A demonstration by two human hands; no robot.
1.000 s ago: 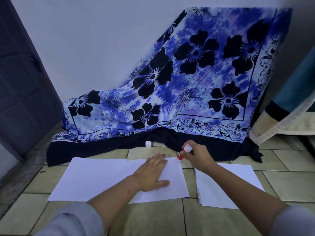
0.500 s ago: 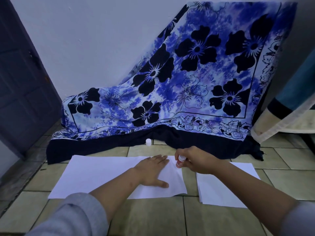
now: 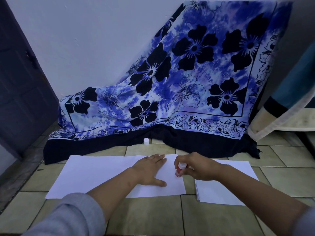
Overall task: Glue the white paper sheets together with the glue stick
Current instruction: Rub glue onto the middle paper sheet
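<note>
White paper sheets (image 3: 95, 174) lie joined side by side on the tiled floor. My left hand (image 3: 151, 169) rests flat, fingers spread, on the right part of them. My right hand (image 3: 197, 167) grips a red glue stick (image 3: 179, 170) with a white end; the stick stands nearly upright, its lower end on the paper near the right edge. A stack of white sheets (image 3: 226, 188) lies to the right, partly under my right forearm. The glue stick's white cap (image 3: 146, 141) stands on the floor beyond the sheets.
A blue floral cloth (image 3: 187, 92) drapes from the wall down onto the floor (image 3: 153, 217) just behind the paper. A dark door (image 3: 20, 86) is at the left. A mattress edge (image 3: 281, 116) is at the right.
My right hand has brought the glue stick down from above the paper's far right corner toward me along the right edge. My left hand stays pressed on the sheet.
</note>
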